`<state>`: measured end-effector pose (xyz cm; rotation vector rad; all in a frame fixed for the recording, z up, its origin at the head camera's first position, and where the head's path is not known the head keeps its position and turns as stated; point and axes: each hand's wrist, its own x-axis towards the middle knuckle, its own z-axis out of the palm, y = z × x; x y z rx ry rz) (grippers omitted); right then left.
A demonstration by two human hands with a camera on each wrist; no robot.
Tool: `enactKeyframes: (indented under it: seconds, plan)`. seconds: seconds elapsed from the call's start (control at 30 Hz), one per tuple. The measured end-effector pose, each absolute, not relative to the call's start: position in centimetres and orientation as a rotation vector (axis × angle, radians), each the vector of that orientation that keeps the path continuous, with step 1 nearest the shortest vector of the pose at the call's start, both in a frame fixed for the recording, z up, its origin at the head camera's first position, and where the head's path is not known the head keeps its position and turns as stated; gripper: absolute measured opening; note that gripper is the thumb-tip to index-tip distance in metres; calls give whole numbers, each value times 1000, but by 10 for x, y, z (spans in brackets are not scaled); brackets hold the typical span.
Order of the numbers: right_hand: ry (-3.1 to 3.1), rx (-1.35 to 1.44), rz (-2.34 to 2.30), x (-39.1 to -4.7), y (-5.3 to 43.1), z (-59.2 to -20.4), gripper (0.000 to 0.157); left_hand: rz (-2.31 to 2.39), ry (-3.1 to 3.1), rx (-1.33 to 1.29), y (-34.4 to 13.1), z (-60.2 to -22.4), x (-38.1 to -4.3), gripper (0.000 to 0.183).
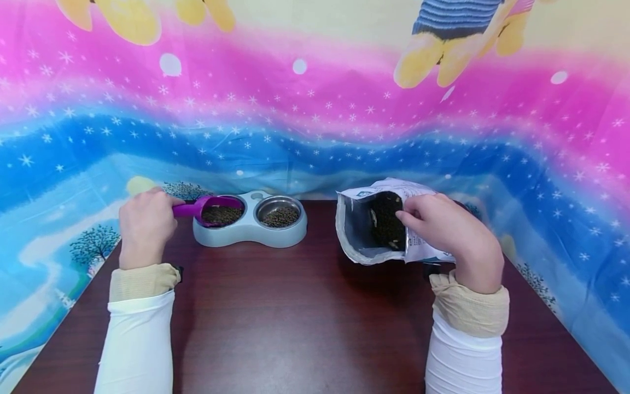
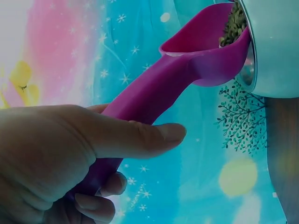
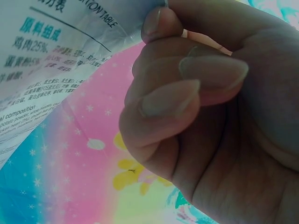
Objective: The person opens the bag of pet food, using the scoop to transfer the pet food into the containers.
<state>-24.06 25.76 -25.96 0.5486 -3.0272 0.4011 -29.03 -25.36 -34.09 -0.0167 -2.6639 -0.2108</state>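
Note:
My left hand (image 1: 146, 227) grips the handle of a purple scoop (image 2: 145, 91), thumb laid along it in the left wrist view. The scoop's head is tipped at the left bowl of a pale blue double pet bowl (image 1: 248, 232), its lip right at the metal rim. Brown kibble (image 1: 222, 215) shows in the scoop and bowl there. More kibble (image 1: 280, 217) lies in the right-hand steel bowl (image 1: 268, 203). My right hand (image 1: 458, 235) pinches the mouth edge of a white pet food bag (image 1: 361, 256), which leans with its opening facing left. Dark kibble and a few pale pieces show inside.
A dark brown wooden table (image 1: 295, 323) carries the bowls and the bag. Behind and at both sides hangs a printed cloth (image 1: 315, 126) in pink and blue, close to the far edge of the table.

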Motion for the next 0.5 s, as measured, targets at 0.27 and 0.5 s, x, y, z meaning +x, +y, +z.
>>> enactKeyframes:
  seconds: [0.27, 0.5]
  plan:
    - [-3024, 554, 394, -241, 258, -260, 31, -182, -2562, -6, -250, -343, -289, 23]
    - [-3017, 565, 389, -240, 258, -260, 31, -158, -2537, 5, -251, -343, -289, 21]
